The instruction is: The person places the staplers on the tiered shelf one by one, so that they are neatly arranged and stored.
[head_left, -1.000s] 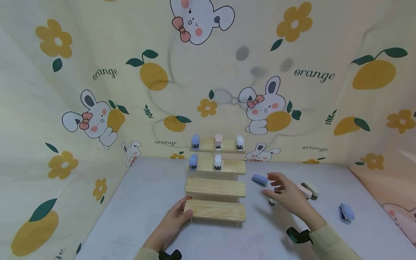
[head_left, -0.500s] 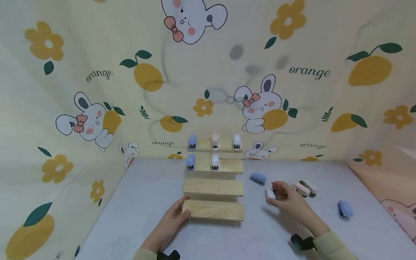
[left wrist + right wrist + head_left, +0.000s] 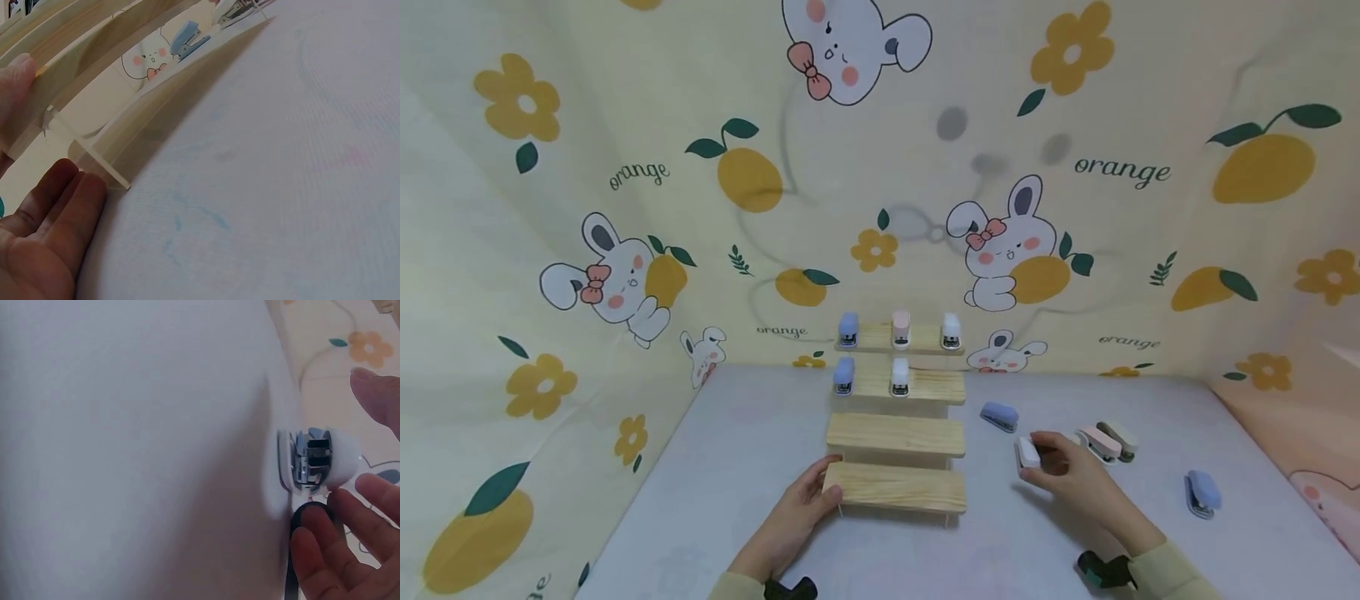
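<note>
My left hand (image 3: 801, 508) holds the left end of the lowest board of a stepped wooden display rack (image 3: 895, 487). In the left wrist view, its thumb (image 3: 19, 78) lies on the board and the other fingers (image 3: 75, 206) are beside the clear leg. At the right, my right hand (image 3: 1075, 471) is around a small white stapler (image 3: 1027, 454) on the table. The right wrist view shows the thumb apart from this stapler, with fingertips close to its other side. Two blue staplers, a pink one and a white one line the rack's upper two boards, one white stapler (image 3: 900, 377) among them.
A blue stapler (image 3: 1000, 416) lies right of the rack. Beyond the right hand are a pink stapler (image 3: 1101, 443) and a grey-beige one (image 3: 1120, 437). Another blue stapler (image 3: 1203, 492) stands farther right. A patterned cloth backdrop (image 3: 925, 167) rises behind the table.
My right hand has come down and closer around the white stapler, which now shows turned, its white side toward the head view. The left hand stays on the rack.
</note>
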Tool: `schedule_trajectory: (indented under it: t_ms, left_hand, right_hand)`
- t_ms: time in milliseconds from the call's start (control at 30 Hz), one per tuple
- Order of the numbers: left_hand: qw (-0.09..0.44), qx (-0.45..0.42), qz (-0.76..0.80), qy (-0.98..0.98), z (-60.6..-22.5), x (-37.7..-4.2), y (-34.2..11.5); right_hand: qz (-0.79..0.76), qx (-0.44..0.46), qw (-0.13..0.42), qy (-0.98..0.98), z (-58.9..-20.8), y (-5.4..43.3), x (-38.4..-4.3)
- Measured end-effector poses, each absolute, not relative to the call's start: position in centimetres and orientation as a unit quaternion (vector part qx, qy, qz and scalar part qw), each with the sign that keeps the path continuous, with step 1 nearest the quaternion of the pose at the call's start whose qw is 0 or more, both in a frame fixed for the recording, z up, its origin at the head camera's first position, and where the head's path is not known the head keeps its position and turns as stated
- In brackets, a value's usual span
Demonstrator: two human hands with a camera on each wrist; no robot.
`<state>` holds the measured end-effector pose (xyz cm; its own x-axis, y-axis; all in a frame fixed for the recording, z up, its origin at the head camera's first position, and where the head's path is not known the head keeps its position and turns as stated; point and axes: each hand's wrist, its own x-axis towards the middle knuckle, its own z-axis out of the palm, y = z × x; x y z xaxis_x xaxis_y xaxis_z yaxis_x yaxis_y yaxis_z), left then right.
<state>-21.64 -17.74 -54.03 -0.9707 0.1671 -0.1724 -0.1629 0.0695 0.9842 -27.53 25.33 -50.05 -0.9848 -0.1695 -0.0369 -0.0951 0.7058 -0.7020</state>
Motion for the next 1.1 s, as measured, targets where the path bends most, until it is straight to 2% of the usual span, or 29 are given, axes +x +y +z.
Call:
schedule_trajectory:
  t_ms: [533,1100]
  left_hand:
    - [0.12,0.01,0.673,0.73,-53.9,-21.3,-18.6]
    - [0.112,0.008,0.686,0.719,-53.7,-21.4,-17.7]
  right_hand:
    - [-0.385,-0.06,0.081,0.917,-51.3,23.7,-28.1]
    - [-0.412,-0.023,0.12,0.903,-51.3,24.5,-28.8]
